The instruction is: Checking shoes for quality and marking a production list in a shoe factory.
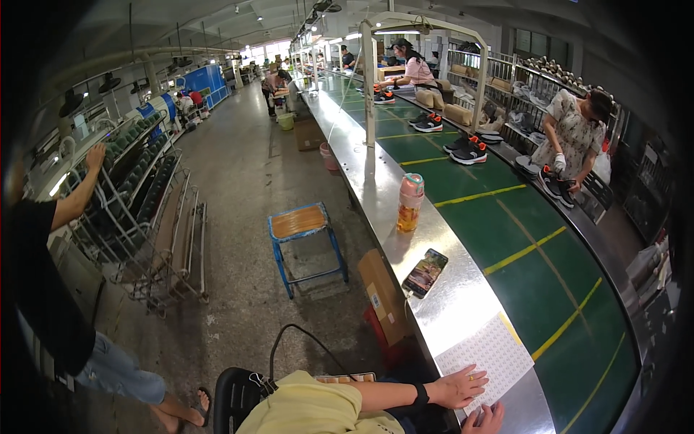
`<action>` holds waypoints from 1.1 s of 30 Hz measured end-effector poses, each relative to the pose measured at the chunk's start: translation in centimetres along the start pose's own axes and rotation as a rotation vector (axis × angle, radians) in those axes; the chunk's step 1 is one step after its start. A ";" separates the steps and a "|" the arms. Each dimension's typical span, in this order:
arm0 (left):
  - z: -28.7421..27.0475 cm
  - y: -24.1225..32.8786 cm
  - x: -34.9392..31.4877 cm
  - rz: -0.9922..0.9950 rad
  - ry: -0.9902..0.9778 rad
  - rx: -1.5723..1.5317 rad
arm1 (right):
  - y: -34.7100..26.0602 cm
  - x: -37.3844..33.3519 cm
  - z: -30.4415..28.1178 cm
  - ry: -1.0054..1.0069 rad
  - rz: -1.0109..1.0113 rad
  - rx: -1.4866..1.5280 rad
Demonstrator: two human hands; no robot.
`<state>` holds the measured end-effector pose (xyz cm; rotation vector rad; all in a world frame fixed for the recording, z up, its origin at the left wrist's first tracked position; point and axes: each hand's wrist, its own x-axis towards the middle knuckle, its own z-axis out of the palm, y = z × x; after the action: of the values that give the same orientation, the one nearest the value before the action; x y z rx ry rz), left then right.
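A white sheet [488,354] printed with rows of small marks, like a label sheet, lies on the metal ledge [452,322] and reaches over the green belt's edge. A yellow strip runs along one end of it. My left hand [461,387], with a ring and a dark wristband, rests open and flat on the sheet's near part. Close beside it, at the lower edge of view, my right hand [486,419] touches the sheet's near edge. Its fingers look apart and slightly bent; the rest of that hand is cut off.
The green belt [499,224] with yellow lines carries black shoes [468,150]. A phone [425,273] and drink bottle [410,202] stand along the ledge. A stool [300,220] is left. One co-worker [571,134] handles shoes opposite; another person [54,275] grips a rack [137,195].
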<state>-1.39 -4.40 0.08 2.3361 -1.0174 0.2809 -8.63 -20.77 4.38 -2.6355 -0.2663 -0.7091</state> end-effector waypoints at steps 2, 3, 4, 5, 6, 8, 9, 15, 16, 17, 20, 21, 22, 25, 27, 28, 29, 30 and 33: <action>0.0 0.0 0.1 -0.001 -0.004 -0.002 | 0.6 -0.3 0.4 0.011 -0.008 0.008; 0.0 0.0 0.1 -0.005 -0.009 -0.002 | 0.6 -0.4 0.4 0.015 -0.004 0.004; -0.1 0.1 0.0 0.001 -0.010 -0.004 | 0.6 -0.5 0.3 -0.003 -0.004 -0.016; -0.1 0.2 -0.1 -0.003 -0.014 -0.003 | 0.5 -0.5 0.2 -0.022 -0.004 -0.034; -0.2 0.3 -0.2 -0.007 -0.019 -0.003 | 0.6 -0.6 0.2 -0.019 -0.001 -0.036; 0.1 0.2 -0.3 -0.003 -0.021 0.005 | 0.8 -0.8 0.3 -0.036 -0.002 -0.024; 0.3 0.2 -0.2 -0.003 -0.021 0.013 | 0.9 -0.9 0.3 -0.032 0.000 -0.027; 0.8 0.2 -0.5 -0.002 -0.025 0.032 | 1.2 -1.4 0.5 -0.086 -0.005 -0.089; 0.9 0.2 -0.5 0.000 -0.025 0.032 | 1.1 -1.3 0.4 -0.114 0.010 -0.102; 0.8 0.2 -0.4 -0.006 -0.036 0.035 | 1.0 -1.2 0.3 -0.140 0.026 -0.115; 0.7 0.2 -0.3 -0.011 -0.025 0.030 | 0.8 -0.9 0.4 -0.136 0.049 -0.163; 0.7 0.2 -0.4 -0.014 -0.003 0.021 | 1.0 -1.1 0.6 -0.133 0.050 -0.165; 0.8 0.2 -0.5 -0.010 -0.002 0.021 | 1.3 -1.3 1.0 -0.148 0.052 -0.189; 1.1 0.3 -0.7 -0.019 -0.024 0.016 | 1.4 -1.6 1.1 -0.167 0.055 -0.208; 1.0 0.3 -0.7 -0.030 -0.022 0.027 | 1.4 -1.6 1.0 -0.167 0.055 -0.203; 1.0 0.4 -0.7 -0.027 -0.021 0.029 | 1.4 -1.6 1.0 -0.161 0.055 -0.193; 1.0 0.4 -0.8 -0.032 -0.026 0.025 | 1.5 -1.7 1.1 -0.155 0.056 -0.183; 1.1 0.5 -0.8 -0.038 -0.031 0.020 | 1.6 -1.8 1.1 -0.152 0.057 -0.184; 0.7 0.7 -0.8 -0.053 -0.080 0.018 | 1.4 -1.9 0.9 -0.148 0.048 -0.197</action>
<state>-2.51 -4.69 -0.54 2.4029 -0.9931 0.1778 -9.52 -21.79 2.26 -2.8766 -0.1813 -0.5505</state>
